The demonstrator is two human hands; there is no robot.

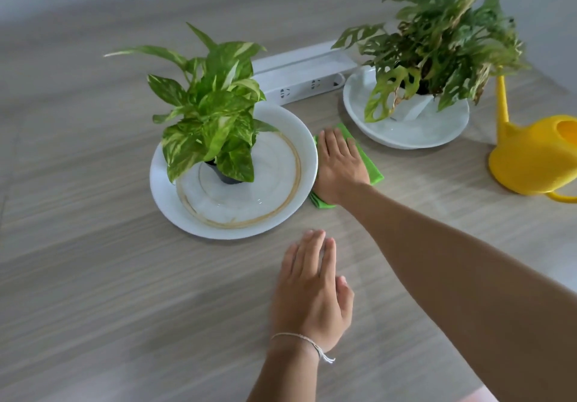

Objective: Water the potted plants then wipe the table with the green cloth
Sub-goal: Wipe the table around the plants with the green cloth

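The green cloth point(373, 169) lies flat on the wooden table point(93, 276) between two white plates. My right hand point(338, 164) presses on it with straight fingers, covering most of it. My left hand point(312, 289) rests flat on the table nearer to me, holding nothing. A pothos in a dark pot point(209, 111) stands on the left plate point(281, 133). A holey-leaved plant in a white pot point(437, 45) stands on the right plate point(406, 136). The yellow watering can point(537, 154) sits at the far right.
A white power strip point(306, 86) lies behind the plates, in front of a white cable box point(293, 61). The left plate carries a brown ring stain. A pale wall runs behind the table.
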